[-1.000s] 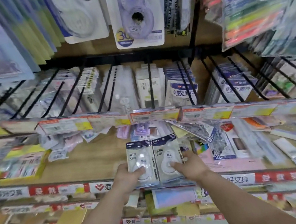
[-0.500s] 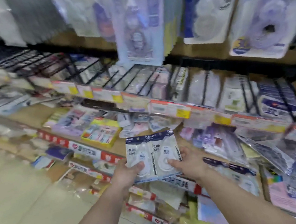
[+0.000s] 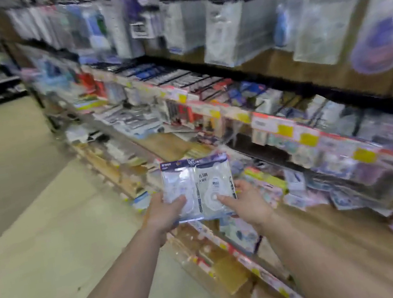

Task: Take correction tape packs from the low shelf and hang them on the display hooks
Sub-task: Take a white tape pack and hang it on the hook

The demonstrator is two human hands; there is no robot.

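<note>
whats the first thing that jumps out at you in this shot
Two correction tape packs held side by side at the centre, the left hand gripping the left one and the right hand the right one. Behind them, blurred shelves with yellow price tags run off to the right, under rows of hanging packs.

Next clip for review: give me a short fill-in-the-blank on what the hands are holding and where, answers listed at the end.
1. The left hand and the right hand hold ____ correction tape packs side by side.
2. The left pack and the right pack each have a dark ____ strip across the top.
3. The packs are held in front of the shelves, not yet hung on a ____.

Missing words: two; blue; hook
</note>
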